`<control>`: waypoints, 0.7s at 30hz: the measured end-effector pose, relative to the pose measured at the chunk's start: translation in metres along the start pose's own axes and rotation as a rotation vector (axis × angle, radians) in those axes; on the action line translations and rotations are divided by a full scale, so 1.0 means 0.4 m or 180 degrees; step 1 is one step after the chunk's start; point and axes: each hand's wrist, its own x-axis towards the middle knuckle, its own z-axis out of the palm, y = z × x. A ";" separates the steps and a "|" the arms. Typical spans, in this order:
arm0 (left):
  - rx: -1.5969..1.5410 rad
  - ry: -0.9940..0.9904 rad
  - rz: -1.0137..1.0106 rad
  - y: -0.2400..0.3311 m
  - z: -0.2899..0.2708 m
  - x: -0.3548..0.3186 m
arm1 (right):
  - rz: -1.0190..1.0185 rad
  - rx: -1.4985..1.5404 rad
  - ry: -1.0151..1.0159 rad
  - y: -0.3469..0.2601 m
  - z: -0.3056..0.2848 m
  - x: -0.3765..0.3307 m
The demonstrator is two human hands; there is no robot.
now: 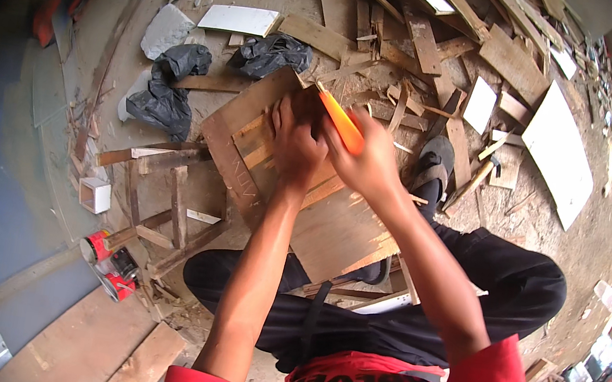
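Note:
A worn brown plywood board (244, 182) with torn veneer lies tilted in front of my crossed legs. My left hand (298, 143) rests on the board's far part, its bent fingers apart and pressing on the wood. Beside it, my right hand (364, 152) is closed around an orange-handled tool (343, 124), which points away from me toward the board's far edge. The tool's working end is blurred, so its exact kind does not show. Dark shadow and blur hide some of my left fingertips.
Scrap boards (421, 39) litter the far floor. A hammer (475, 187) lies right of my shoe (435, 166). Black plastic bags (173, 90) lie beyond the board; a wooden frame (177, 204) and a red-and-black tool (112, 265) stand at left. A white panel (559, 156) lies far right.

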 end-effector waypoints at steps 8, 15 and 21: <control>-0.0152 -0.0008 -0.0001 0.014 -0.041 -0.008 | 0.0905 -0.0065 -0.0533 -0.121 -0.339 -0.509; -0.0018 0.0085 -0.0003 0.007 -0.013 -0.004 | 0.0102 -0.0029 -0.0148 -0.023 -0.052 -0.041; 0.0140 0.0142 -0.0038 -0.015 -0.006 -0.003 | 0.0113 -0.0048 -0.0218 -0.015 -0.070 -0.136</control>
